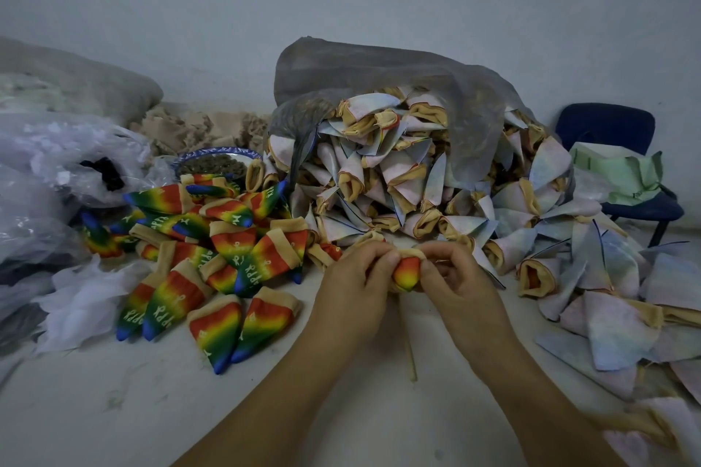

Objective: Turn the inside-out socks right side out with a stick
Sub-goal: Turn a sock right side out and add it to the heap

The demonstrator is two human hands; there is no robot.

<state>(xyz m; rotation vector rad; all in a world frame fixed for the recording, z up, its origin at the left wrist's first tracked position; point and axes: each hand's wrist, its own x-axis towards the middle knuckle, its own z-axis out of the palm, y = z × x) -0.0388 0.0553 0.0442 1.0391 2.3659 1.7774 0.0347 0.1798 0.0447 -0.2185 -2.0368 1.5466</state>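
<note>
The rainbow sock (pixel 406 273) is pinched between the left hand (pixel 358 279) and right hand (pixel 457 277), right in front of the grey bag (pixel 379 64). The stick (pixel 411 360) is seen poking out below the hands.

We hold both arms up from the bottom edge, the left forearm (pixel 280 390) and right forearm (pixel 538 390) angling inward until the wrists sit near each other. Our left hand (pixel 358 279) shows its back, fingers curled, pinching the sock (pixel 406 272) from the left. Our right hand (pixel 461 277) mirrors it, fingers bent, pinching the same sock from the right. The fingertips of the two hands nearly meet on top; the blur there leaves us unsure whether they touch.
</note>
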